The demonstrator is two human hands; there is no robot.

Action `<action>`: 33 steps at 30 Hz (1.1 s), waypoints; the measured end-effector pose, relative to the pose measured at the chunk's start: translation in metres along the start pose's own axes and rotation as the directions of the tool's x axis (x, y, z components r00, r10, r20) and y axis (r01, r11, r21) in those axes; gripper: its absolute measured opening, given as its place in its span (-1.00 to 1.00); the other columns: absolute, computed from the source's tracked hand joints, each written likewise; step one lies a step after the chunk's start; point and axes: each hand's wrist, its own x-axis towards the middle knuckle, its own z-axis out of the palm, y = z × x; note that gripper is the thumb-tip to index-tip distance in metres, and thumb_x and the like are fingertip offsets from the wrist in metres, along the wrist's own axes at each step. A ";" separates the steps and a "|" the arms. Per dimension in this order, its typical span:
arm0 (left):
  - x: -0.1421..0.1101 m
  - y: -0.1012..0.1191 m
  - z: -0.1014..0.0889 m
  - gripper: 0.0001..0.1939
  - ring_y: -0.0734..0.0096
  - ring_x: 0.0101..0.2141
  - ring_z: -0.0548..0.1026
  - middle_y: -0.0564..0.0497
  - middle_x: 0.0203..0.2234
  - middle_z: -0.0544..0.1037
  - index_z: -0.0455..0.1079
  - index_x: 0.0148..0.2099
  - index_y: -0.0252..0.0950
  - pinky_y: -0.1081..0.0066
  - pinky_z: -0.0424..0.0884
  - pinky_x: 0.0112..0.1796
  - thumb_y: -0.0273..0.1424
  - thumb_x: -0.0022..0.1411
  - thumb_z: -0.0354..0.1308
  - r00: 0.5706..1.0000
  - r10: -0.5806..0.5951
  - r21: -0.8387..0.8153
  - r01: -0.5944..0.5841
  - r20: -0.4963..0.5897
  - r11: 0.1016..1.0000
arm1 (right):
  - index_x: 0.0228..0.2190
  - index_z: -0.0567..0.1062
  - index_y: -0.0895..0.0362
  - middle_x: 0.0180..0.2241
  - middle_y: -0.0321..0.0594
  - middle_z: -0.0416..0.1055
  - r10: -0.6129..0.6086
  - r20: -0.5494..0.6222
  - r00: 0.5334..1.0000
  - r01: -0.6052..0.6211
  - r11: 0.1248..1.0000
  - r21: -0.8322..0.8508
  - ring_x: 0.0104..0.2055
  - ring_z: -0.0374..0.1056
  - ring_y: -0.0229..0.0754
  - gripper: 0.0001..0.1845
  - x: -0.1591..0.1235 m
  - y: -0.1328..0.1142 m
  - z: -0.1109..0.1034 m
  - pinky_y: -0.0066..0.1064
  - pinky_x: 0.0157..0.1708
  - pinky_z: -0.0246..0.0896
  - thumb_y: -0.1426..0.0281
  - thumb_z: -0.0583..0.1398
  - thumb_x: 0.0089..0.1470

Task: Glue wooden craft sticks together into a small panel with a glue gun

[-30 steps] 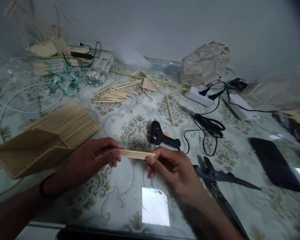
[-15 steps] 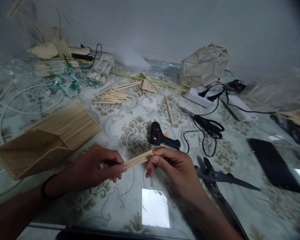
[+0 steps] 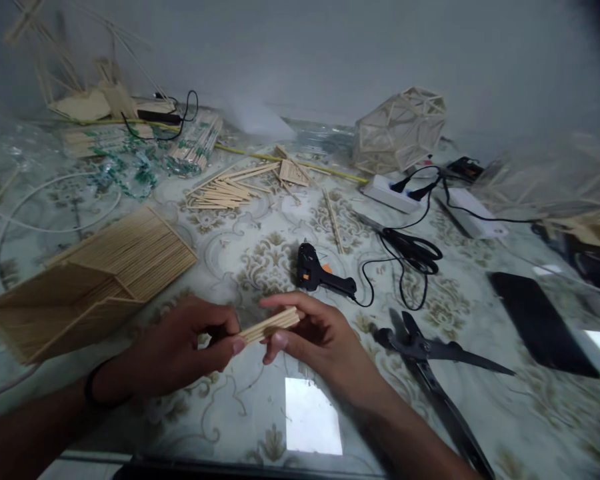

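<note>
In the head view, the left hand (image 3: 195, 343) pinches one end of a bundle of sticks (image 3: 264, 327) above the table (image 3: 260, 420), nearer than the glue gun (image 3: 325, 275); the right hand (image 3: 325, 340) sits half-open, thumb against the sticks, its grip unclear.

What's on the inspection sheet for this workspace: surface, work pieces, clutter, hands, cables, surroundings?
Surface: patterned table, glossy, bright reflection near the front edge.
Work pieces: a few short sticks, side by side, between both hands.
Clutter: loose sticks, stick box, glue gun, scissors, shears.
Hands: left hand pinches one end; right hand has its thumb against the sticks near the other.
Cables: black cord looping near the scissors; power strip with black plugs; white cable at far left.
Surroundings: grey wall behind; faceted stick frame at back right.
</note>
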 end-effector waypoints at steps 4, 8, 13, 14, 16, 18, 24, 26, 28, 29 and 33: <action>-0.001 -0.005 0.003 -0.68 0.57 -0.58 0.25 0.21 -0.65 0.34 0.38 -0.47 -0.27 0.55 0.21 -0.48 -0.36 0.37 0.16 0.999 0.049 0.096 -0.048 -0.012 0.994 | -0.29 0.72 0.08 -0.48 -0.38 0.66 0.077 -0.040 0.996 -0.079 0.996 -0.037 -0.44 0.56 -0.33 -0.70 0.000 0.000 0.002 -0.51 -0.32 0.47 0.24 0.64 0.04; -0.002 -0.011 0.007 -0.68 0.58 -0.60 0.25 0.21 -0.66 0.33 0.43 -0.45 -0.27 0.56 0.20 -0.50 -0.36 0.40 0.17 0.996 0.086 0.117 -0.088 0.021 0.989 | -0.43 0.70 0.11 -0.55 -0.39 0.61 0.145 -0.080 0.986 -0.152 0.984 -0.094 -0.54 0.48 -0.35 -0.65 0.000 -0.001 0.004 -0.53 -0.46 0.32 0.22 0.67 -0.06; 0.000 -0.012 0.008 -0.66 0.58 -0.58 0.31 0.18 -0.65 0.41 0.45 -0.45 -0.28 0.57 0.21 -0.49 -0.36 0.43 0.20 0.995 0.101 0.165 -0.100 0.005 0.981 | -0.43 0.71 0.12 -0.59 -0.36 0.61 0.095 -0.107 0.990 -0.113 0.978 -0.176 -0.55 0.47 -0.33 -0.69 -0.001 -0.001 0.003 -0.51 -0.47 0.25 0.20 0.62 0.04; 0.001 -0.012 0.008 -0.66 0.57 -0.58 0.32 0.17 -0.64 0.44 0.46 -0.44 -0.29 0.56 0.21 -0.49 -0.35 0.44 0.20 0.995 0.102 0.171 -0.100 -0.004 0.980 | -0.42 0.71 0.11 -0.60 -0.35 0.62 0.086 -0.117 0.989 -0.107 0.976 -0.190 -0.56 0.46 -0.32 -0.69 -0.002 -0.002 0.002 -0.50 -0.46 0.25 0.20 0.61 0.05; 0.002 -0.013 0.008 -0.65 0.56 -0.58 0.34 0.15 -0.63 0.49 0.50 -0.43 -0.29 0.54 0.23 -0.48 -0.33 0.46 0.21 0.994 0.107 0.182 -0.102 -0.020 0.978 | -0.44 0.71 0.11 -0.61 -0.34 0.62 0.070 -0.137 0.988 -0.098 0.973 -0.209 -0.56 0.44 -0.32 -0.69 -0.002 -0.003 0.001 -0.50 -0.46 0.25 0.19 0.61 0.05; 0.002 -0.014 0.008 -0.64 0.54 -0.58 0.37 0.14 -0.63 0.52 0.55 -0.40 -0.29 0.53 0.25 -0.47 -0.30 0.49 0.20 0.993 0.110 0.184 -0.103 -0.030 0.978 | -0.45 0.71 0.11 -0.61 -0.32 0.63 0.065 -0.152 0.986 -0.097 0.972 -0.214 -0.55 0.46 -0.30 -0.68 -0.002 -0.004 0.000 -0.50 -0.44 0.27 0.18 0.62 0.03; 0.003 -0.017 0.007 -0.68 0.53 -0.57 0.51 0.15 -0.61 0.59 0.67 -0.23 -0.27 0.53 0.30 -0.44 -0.24 0.54 0.21 0.991 0.126 0.170 -0.117 -0.041 0.978 | -0.46 0.70 0.11 -0.60 -0.30 0.64 0.064 -0.187 0.980 -0.107 0.968 -0.229 -0.54 0.49 -0.27 -0.65 0.000 -0.007 0.000 -0.48 -0.43 0.29 0.15 0.63 0.00; 0.003 -0.018 0.007 -0.69 0.54 -0.57 0.53 0.15 -0.60 0.61 0.68 -0.23 -0.27 0.54 0.32 -0.43 -0.25 0.54 0.22 0.992 0.118 0.134 -0.112 -0.037 0.985 | -0.47 0.69 0.10 -0.60 -0.30 0.64 0.057 -0.199 0.978 -0.105 0.965 -0.239 -0.55 0.49 -0.27 -0.64 0.001 -0.008 0.001 -0.48 -0.45 0.28 0.14 0.63 -0.02; 0.003 -0.019 0.007 -0.70 0.55 -0.58 0.54 0.14 -0.59 0.64 0.69 -0.21 -0.26 0.56 0.34 -0.43 -0.26 0.54 0.22 0.993 0.111 0.096 -0.108 -0.027 0.990 | -0.47 0.69 0.10 -0.60 -0.31 0.63 0.048 -0.205 0.978 -0.099 0.964 -0.246 -0.56 0.48 -0.28 -0.64 0.000 -0.008 0.001 -0.48 -0.46 0.27 0.13 0.62 -0.01; 0.002 -0.019 0.006 -0.71 0.55 -0.57 0.56 0.14 -0.58 0.65 0.70 -0.20 -0.25 0.57 0.35 -0.43 -0.26 0.54 0.22 0.994 0.109 0.083 -0.106 -0.024 0.991 | -0.47 0.69 0.10 -0.60 -0.31 0.63 0.043 -0.205 0.978 -0.094 0.964 -0.249 -0.56 0.48 -0.28 -0.63 0.000 -0.008 0.000 -0.48 -0.46 0.27 0.13 0.62 0.00; 0.001 -0.015 0.004 -0.73 0.50 -0.53 0.59 0.14 -0.54 0.69 0.70 -0.16 -0.21 0.56 0.40 -0.43 -0.23 0.53 0.23 0.997 0.080 0.078 -0.079 -0.019 0.994 | -0.44 0.69 0.10 -0.60 -0.33 0.61 0.028 -0.202 0.979 -0.082 0.961 -0.264 -0.56 0.48 -0.30 -0.62 -0.001 -0.009 -0.002 -0.50 -0.47 0.28 0.08 0.59 0.04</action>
